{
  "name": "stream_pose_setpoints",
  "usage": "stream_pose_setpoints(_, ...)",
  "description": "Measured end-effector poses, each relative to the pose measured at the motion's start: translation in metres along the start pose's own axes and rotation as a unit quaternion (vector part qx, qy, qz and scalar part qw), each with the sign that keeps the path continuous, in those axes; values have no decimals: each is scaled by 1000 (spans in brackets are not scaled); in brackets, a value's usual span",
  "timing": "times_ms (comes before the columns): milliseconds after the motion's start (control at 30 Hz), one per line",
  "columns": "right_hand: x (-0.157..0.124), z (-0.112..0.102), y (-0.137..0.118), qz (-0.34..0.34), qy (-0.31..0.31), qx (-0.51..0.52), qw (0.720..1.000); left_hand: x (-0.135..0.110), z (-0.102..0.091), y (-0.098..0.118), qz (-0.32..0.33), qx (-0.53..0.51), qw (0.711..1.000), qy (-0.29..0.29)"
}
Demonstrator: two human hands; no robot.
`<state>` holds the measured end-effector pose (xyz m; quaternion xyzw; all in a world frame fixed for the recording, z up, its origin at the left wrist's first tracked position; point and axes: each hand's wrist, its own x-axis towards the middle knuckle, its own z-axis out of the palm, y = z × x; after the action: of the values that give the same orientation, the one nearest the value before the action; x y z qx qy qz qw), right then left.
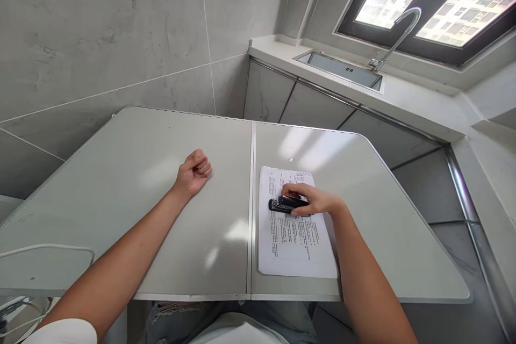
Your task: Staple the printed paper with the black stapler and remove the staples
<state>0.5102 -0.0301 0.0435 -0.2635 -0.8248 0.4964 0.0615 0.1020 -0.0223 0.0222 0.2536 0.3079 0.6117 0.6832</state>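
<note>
A black stapler (pixel 282 204) lies over the printed sheets of paper (pixel 296 252) on the right half of the table. My right hand (pixel 308 199) is wrapped around its rear part, fingers on the far side and thumb on the near side; the stapler's front end points left. Part of its body is hidden under my palm. My left hand (pixel 195 172) rests on the left half of the table, curled into a fist, with no object showing in it. The paper carries dense black text.
The pale folding table (pixel 193 247) has a metal seam (pixel 251 215) down its middle. A small white scrap (pixel 291 159) lies beyond the paper. A white cable (pixel 48 247) crosses the left edge. Behind stand a counter with a sink (pixel 342 70) and a faucet (pixel 399 37).
</note>
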Motion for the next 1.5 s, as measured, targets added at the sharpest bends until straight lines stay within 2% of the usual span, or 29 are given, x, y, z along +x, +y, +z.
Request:
stream_pose_setpoints(333,17,14,1,-35,7,35,999,0,0,0,-9,-2,1000,20)
stream_pose_setpoints(800,30,23,-5,-60,-1,33,998,-1,2,0,-8,-3,1000,14)
stream_pose_setpoints(1267,43,35,-18,-72,43,29,996,0,1,1,15,22,999,-21)
stream_pose_setpoints(1500,68,62,-39,-94,104,-20,990,0,1,2,13,0,1000,-11)
